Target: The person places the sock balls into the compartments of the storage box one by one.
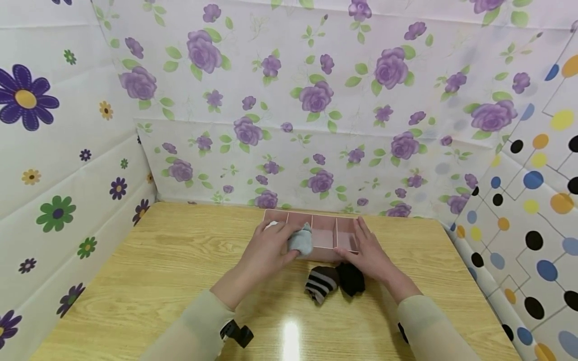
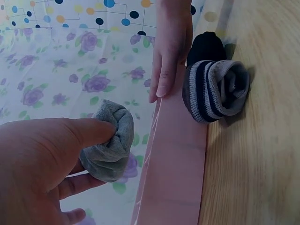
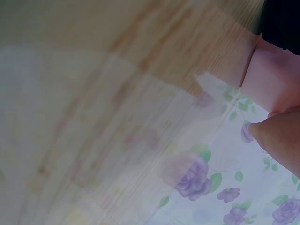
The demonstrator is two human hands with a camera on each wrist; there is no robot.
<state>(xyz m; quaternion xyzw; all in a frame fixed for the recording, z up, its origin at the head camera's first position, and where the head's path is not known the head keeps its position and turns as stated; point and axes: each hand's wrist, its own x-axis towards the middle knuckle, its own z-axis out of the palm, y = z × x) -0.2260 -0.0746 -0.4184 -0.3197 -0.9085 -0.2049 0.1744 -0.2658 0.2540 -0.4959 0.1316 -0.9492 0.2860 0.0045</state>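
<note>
The left hand (image 2: pixel 37 173) pinches a rolled grey sock (image 2: pixel 108 140) between thumb and curled fingers; in the wrist view the bundle sits at lower centre, held clear above the pink organiser tray (image 2: pixel 176 159). In the head view the same grey sock (image 1: pixel 301 240) is at the middle of the frame, over the left-middle part of the tray (image 1: pixel 322 239), though which compartment lies under it cannot be told.

The sock looks soft, light and springy, a knit roll that dents under the thumb. It should not slip or break. The surest hold seems to be across the thick middle of the roll, where the folded cuff keeps it together; a grip at a loose edge could let it unroll.

The right hand (image 1: pixel 368 250) lies with straight fingers along the tray's right end, touching its rim and holding nothing; its fingertips (image 2: pixel 159 86) rest on the pink wall at the upper middle of the left wrist view. The right wrist view is blurred and adds little beyond a pink edge.

Just in front of the tray, at lower centre of the head view, a striped sock roll (image 1: pixel 319 284) and a black sock roll (image 1: pixel 350 279) lie side by side on the wooden table (image 1: pixel 158 271), touching or nearly so. The tray looks thin, stiff and light.

No brand, label or readable writing shows anywhere; the surrounding walls carry only flower and dot prints.
</note>
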